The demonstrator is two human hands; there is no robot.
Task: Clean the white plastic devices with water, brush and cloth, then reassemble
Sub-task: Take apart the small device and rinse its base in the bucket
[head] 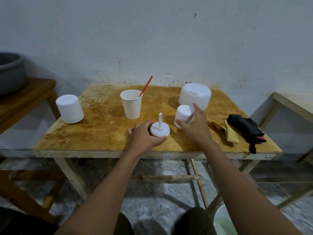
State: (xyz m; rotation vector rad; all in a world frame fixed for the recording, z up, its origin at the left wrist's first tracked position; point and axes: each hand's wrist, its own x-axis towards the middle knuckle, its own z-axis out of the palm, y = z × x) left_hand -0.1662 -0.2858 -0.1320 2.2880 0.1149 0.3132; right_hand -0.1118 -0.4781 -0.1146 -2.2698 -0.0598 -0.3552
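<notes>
Gripping the posted base by its rim in my curled left hand, I clamp my right hand round the cover; both judged light, rigid, slick.

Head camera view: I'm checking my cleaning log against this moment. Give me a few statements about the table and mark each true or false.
1. The left hand grips the round base with the upright post. True.
2. The paper cup lies on its side. False: it stands upright with a red stick in it.
3. The right hand holds the small white cover. True.
4. The yellow cloth is under the left hand. False: it lies on the right side of the table, beside a black bundle.
</notes>
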